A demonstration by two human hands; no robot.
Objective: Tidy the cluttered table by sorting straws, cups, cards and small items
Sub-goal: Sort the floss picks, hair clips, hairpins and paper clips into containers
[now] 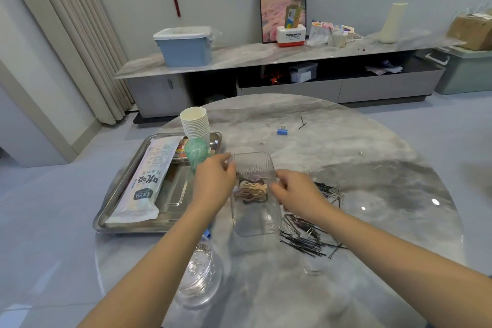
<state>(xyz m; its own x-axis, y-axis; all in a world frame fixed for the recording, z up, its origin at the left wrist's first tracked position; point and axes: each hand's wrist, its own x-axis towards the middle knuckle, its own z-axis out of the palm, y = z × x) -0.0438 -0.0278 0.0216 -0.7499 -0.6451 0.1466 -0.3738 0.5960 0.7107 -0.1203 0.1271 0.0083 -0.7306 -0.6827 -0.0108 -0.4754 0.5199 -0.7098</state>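
Cups (193, 125) and straws (143, 181) trayed; our left hand (213, 181) and right hand (295, 192) grip the box (253, 221); pins (308, 239) at 4 o'clock, clip (281, 131) at 12 remain on the surface (372, 194)

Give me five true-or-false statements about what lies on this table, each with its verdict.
1. The stack of paper cups stands on the metal tray. True.
2. The clear box holds wavy hair clips. True.
3. The blue binder clip lies in the tray. False: it lies on the bare table.
4. The black hairpins are piled left of the box. False: right of it.
5. The straw packet lies in the tray. True.
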